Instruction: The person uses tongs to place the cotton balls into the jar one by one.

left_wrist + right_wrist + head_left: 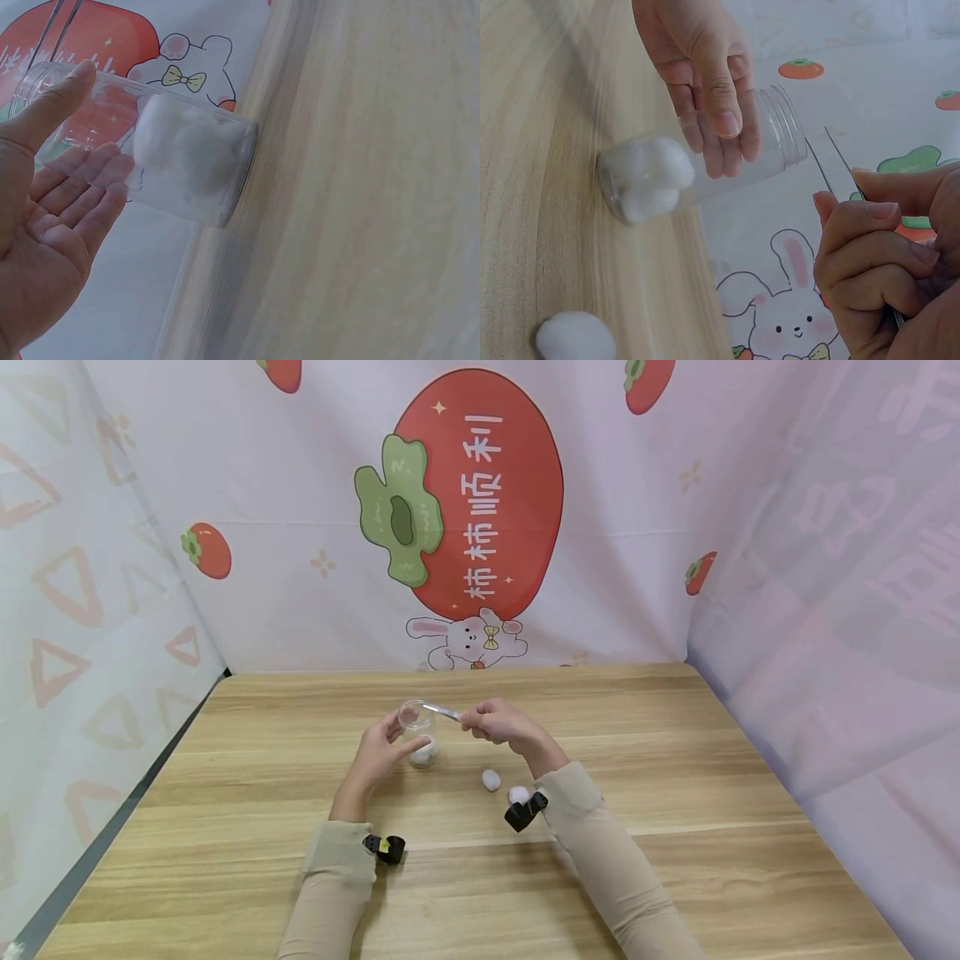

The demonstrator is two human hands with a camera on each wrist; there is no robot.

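Only head view: multiple loose cotton balls point(491, 780)

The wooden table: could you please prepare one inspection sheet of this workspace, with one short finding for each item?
Surface: wooden table, light brown with visible grain.
Job's things: transparent jar, uncapped, with white balls at its bottom, exact count unclear; tweezers, tips apart near the jar's mouth; two loose balls on the table.
Clutter: nothing seen.
Hands: left hand holds the jar; right hand pinches the tweezers.
Cables: nothing seen.
Surroundings: pale backdrop printed with red fruit and a rabbit.
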